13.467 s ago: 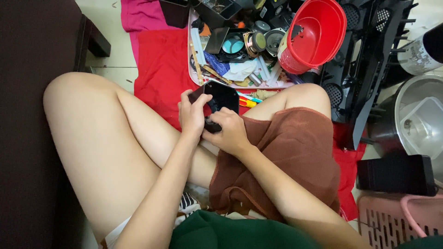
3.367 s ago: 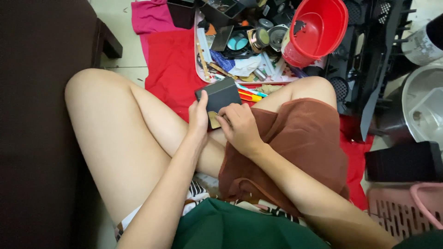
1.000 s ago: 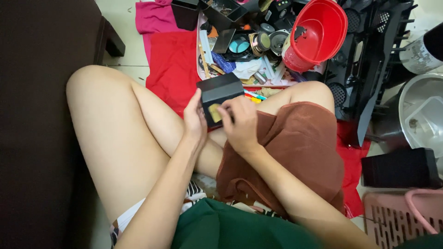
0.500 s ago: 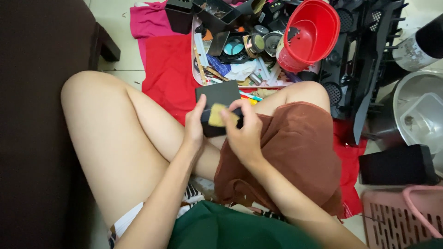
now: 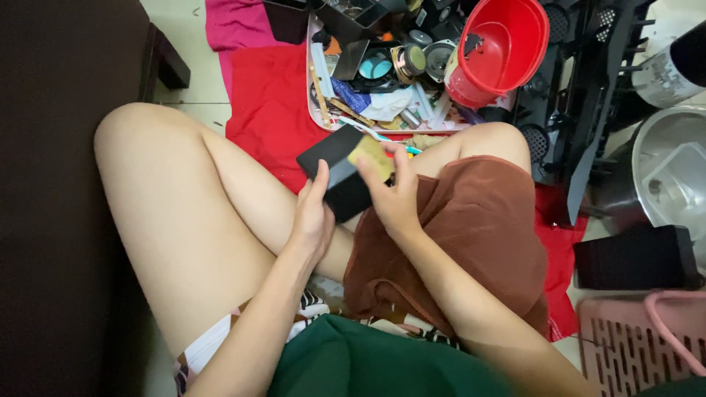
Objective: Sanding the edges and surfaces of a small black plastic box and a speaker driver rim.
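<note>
I sit on the floor with my knees up. My left hand point(image 5: 312, 213) grips a small black box point(image 5: 340, 176) from its near side, tilted above my lap. My right hand point(image 5: 393, 197) presses a yellow sponge pad point(image 5: 370, 156) against the top face of the box, fingers curled over the pad. A brown cloth point(image 5: 471, 235) is draped over my right thigh just under the right hand.
A red cloth point(image 5: 268, 110) lies on the tiled floor ahead. On it stands a tray point(image 5: 315, 88) with several small parts and tools. A red bucket point(image 5: 500, 48) lies tipped at the back, a black rack point(image 5: 588, 110) and metal pot point(image 5: 673, 176) to the right, a pink basket point(image 5: 647, 345) lower right.
The box has been turned in my hands and tilted. The yellow pad, absent at first, now sits under my right fingers and has slid up across the box's top face.
</note>
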